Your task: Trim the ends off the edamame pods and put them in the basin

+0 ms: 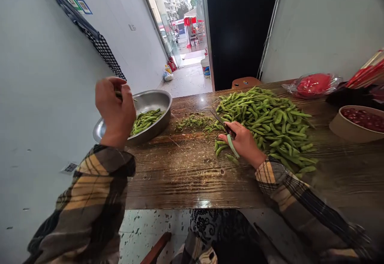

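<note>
My left hand (115,106) is raised over the near left side of a metal bowl (166,103), its fingers curled round a green soybean pod that shows only as a sliver. Inside the bowl lie several green soybean pods (147,121). My right hand (243,142) grips a pair of scissors (231,146) with pale green handles, the dark blades pointing up and left. It rests at the left edge of a big heap of soybean pods (270,120). Between bowl and heap lies a small pile of trimmed green bits (195,123).
The wooden table (180,180) carries a paper tub of dark red contents (337,126) and a red bundle in clear plastic (315,84) at right. A wall stands close at left. Beyond the table are a brown chair back (246,82) and an open doorway.
</note>
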`<state>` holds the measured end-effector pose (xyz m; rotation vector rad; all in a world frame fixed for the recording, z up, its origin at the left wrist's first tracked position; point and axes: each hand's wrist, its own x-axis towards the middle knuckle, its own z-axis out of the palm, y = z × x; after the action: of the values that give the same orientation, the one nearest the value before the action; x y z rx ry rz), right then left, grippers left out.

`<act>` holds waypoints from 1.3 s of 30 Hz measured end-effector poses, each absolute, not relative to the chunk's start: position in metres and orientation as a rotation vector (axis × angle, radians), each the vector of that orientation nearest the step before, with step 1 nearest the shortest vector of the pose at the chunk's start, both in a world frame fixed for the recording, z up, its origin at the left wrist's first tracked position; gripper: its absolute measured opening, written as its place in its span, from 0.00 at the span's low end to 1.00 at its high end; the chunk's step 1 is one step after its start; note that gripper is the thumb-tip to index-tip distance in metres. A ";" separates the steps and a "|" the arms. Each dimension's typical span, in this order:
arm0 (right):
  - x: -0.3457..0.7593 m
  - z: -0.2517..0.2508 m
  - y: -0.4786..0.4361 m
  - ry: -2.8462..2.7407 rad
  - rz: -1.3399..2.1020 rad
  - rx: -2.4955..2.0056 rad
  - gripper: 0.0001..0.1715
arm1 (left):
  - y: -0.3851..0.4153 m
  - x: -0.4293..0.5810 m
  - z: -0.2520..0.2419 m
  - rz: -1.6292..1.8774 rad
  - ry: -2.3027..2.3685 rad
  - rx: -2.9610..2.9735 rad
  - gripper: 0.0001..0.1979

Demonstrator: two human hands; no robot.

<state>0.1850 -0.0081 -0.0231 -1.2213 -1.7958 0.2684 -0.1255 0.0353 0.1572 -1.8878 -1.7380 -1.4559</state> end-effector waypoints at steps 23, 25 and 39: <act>0.184 -0.017 0.000 -1.589 0.382 -1.194 0.20 | 0.019 0.000 -0.029 -0.614 -1.766 -2.862 0.02; 0.184 -0.016 -0.001 -1.610 0.369 -1.197 0.20 | 0.021 -0.007 -0.030 -0.808 -1.821 -2.891 0.02; 0.174 -0.026 -0.008 -1.738 0.328 -1.148 0.20 | 0.009 -0.019 -0.002 -2.074 -2.095 -3.029 0.14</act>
<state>0.1738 -0.0080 -0.0261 -1.1479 -1.7376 0.3279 -0.0190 0.0094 -0.0022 -3.0288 -2.0947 -2.0740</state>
